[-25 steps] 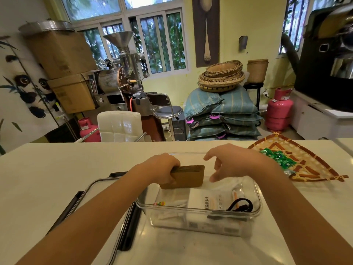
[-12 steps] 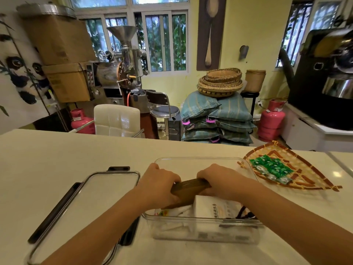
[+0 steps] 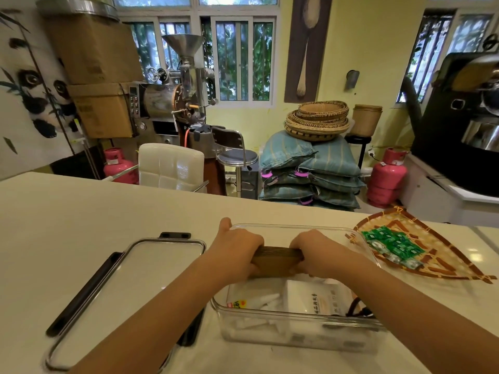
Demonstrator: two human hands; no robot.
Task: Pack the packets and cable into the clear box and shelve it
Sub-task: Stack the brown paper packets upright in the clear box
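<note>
Hands grip one brown packet stack (image 3: 278, 259) over the clear box (image 3: 297, 334): left hand (image 3: 237, 251) curled round its left end, right hand (image 3: 316, 252) round its right. White packets (image 3: 310, 300) and black cable (image 3: 359, 310) lie in the box; lid (image 3: 127, 287) just left on the table (image 3: 81, 211); green packets (image 3: 391, 242) on a woven tray (image 3: 445, 265) to the right

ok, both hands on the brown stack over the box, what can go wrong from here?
1. The stack of brown packets is gripped only at its ends by the left hand and right hand; the middle ones could slip or fan out.
2. The clear box already holds white packets and the black cable, so the stack may sit proud and foul the lid.
</note>
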